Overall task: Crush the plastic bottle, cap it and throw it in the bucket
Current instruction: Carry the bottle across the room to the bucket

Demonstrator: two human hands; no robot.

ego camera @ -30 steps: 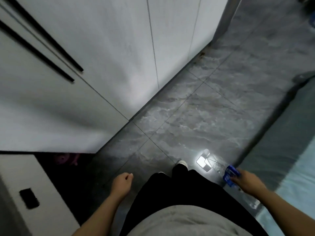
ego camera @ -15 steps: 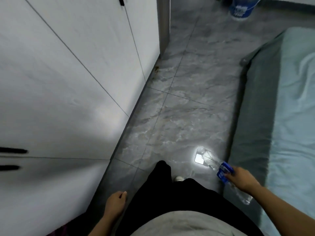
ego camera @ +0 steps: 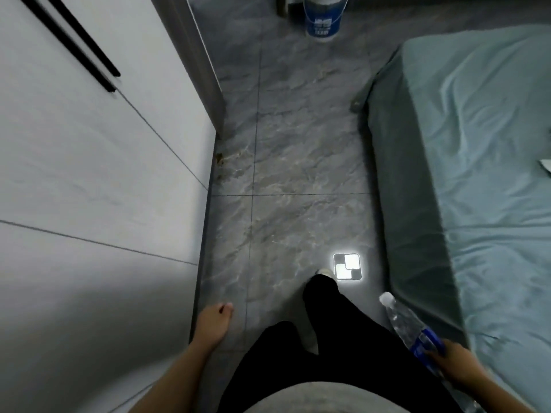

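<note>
My right hand grips a clear plastic bottle around its blue label, low at the right beside the bed. The bottle points forward and up-left, its white cap end near the floor ahead of my leg; it looks uncrushed. My left hand hangs free at my side, fingers loosely curled with nothing in them. A white bucket with a blue label and a wire handle stands on the floor far ahead, at the top of the view.
White wardrobe doors with black handles line the left side. A bed with a teal sheet fills the right. A grey marble-tile floor strip runs between them toward the bucket. A ceiling light reflects on the floor by my foot.
The view has swung right and forward, bringing the bucket and the bed into fuller view. The bottle in my right hand now points more forward.
</note>
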